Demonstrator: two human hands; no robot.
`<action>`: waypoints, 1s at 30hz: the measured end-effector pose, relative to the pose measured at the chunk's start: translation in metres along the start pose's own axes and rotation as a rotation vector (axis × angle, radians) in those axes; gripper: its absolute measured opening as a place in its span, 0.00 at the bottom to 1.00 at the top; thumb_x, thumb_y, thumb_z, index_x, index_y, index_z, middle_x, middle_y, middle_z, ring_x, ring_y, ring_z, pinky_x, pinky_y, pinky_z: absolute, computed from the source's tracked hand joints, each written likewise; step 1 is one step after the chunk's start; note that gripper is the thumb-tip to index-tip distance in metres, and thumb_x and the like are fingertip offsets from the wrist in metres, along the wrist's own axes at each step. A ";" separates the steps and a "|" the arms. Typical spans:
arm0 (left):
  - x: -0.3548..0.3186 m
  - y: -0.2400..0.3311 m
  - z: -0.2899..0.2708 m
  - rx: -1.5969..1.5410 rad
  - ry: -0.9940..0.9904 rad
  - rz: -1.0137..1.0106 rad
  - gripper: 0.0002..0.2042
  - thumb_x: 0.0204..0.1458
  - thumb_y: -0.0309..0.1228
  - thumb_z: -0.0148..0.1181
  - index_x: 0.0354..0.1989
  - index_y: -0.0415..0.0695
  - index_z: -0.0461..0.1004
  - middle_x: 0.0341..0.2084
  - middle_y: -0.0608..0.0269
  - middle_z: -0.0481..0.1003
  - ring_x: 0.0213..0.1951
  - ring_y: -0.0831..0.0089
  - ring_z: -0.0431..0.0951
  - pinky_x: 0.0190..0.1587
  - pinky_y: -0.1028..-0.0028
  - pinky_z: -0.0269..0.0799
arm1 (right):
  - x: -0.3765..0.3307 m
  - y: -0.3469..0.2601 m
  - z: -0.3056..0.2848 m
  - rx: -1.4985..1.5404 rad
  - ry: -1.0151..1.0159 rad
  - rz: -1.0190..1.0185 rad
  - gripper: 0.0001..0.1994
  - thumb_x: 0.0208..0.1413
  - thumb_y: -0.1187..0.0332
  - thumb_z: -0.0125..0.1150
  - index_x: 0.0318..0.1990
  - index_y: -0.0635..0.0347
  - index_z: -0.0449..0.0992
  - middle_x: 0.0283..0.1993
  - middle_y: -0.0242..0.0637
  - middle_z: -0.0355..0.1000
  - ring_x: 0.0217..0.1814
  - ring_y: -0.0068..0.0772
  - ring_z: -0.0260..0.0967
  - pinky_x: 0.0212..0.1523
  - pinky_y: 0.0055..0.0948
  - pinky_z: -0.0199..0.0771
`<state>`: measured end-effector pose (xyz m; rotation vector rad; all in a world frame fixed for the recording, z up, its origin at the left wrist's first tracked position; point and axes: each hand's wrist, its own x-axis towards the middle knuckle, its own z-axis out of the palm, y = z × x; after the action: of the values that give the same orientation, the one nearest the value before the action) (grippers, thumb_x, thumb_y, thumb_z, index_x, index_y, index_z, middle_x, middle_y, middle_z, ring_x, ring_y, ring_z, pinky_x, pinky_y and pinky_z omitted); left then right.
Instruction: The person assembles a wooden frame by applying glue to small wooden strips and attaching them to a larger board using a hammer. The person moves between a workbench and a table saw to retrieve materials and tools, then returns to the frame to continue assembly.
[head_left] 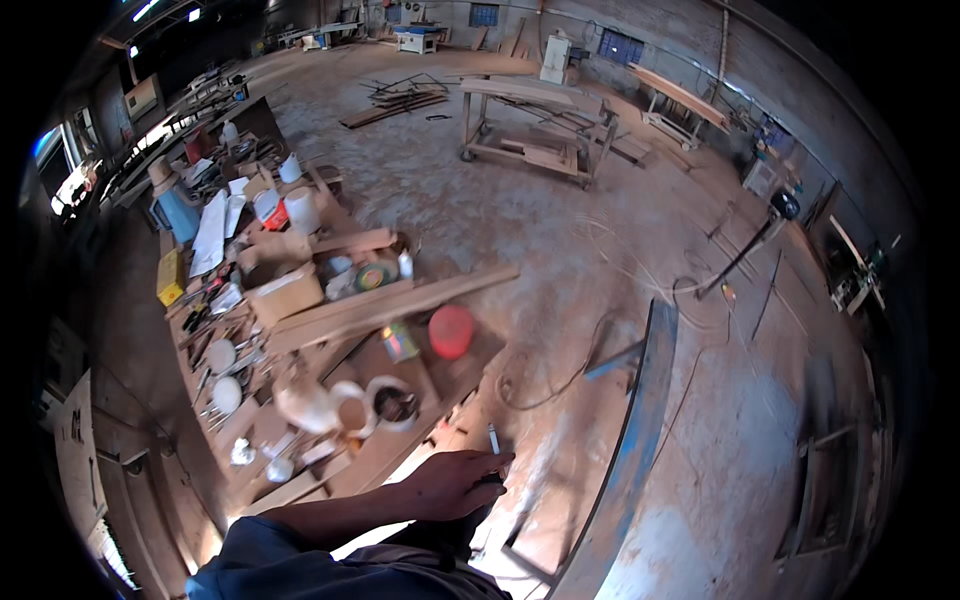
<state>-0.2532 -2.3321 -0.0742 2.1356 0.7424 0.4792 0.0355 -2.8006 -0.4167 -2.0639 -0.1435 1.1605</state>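
Note:
My left hand (455,485) reaches in from the lower left, its forearm bare below a dark blue sleeve. Its fingers are bent together beside the workbench's near right edge. A slim white stick (493,437) juts up from the fingers; whether it is a pen or a cigarette I cannot tell. Something dark shows between thumb and fingers, too small to name. Of my right hand nothing shows. Nearest on the bench are an open tub with dark brown contents (394,402), a pale cup (352,412), a red round container (451,331) and a yellow-green can (398,342), all slightly blurred.
The cluttered workbench (465,380) holds a cardboard box (285,296), wooden boards (420,300), white tubs and hand tools. A blue-painted metal beam (640,420) runs along my right. Cables (540,405) lie on the floor. Farther off stands a wheeled wooden trolley (530,92).

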 end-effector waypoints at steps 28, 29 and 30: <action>0.427 -0.140 -0.134 0.047 0.964 -0.793 0.21 0.51 0.23 0.63 0.54 0.31 0.72 0.41 0.47 0.80 0.40 0.62 0.83 0.39 0.71 0.79 | 0.541 -0.796 0.111 -0.638 -0.429 -0.068 0.18 0.56 0.63 0.61 0.45 0.71 0.77 0.32 0.43 0.77 0.26 0.32 0.76 0.24 0.31 0.81; 0.452 -0.143 -0.138 0.017 0.949 -0.824 0.21 0.51 0.24 0.63 0.55 0.31 0.72 0.41 0.45 0.79 0.41 0.60 0.83 0.42 0.69 0.79 | 0.558 -0.819 0.115 -0.595 -0.405 -0.060 0.18 0.56 0.62 0.61 0.45 0.72 0.77 0.32 0.43 0.77 0.26 0.32 0.76 0.25 0.31 0.81; 0.477 -0.149 -0.145 0.043 0.937 -0.789 0.22 0.51 0.25 0.64 0.55 0.32 0.71 0.41 0.45 0.79 0.41 0.59 0.83 0.43 0.67 0.79 | 0.574 -0.841 0.118 -0.578 -0.430 -0.109 0.18 0.56 0.62 0.61 0.45 0.72 0.77 0.32 0.43 0.77 0.26 0.32 0.76 0.25 0.31 0.81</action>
<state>-0.0248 -1.8645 -0.0657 1.3792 1.9965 1.0099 0.4887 -1.8894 -0.2965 -2.2047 -0.8768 1.6149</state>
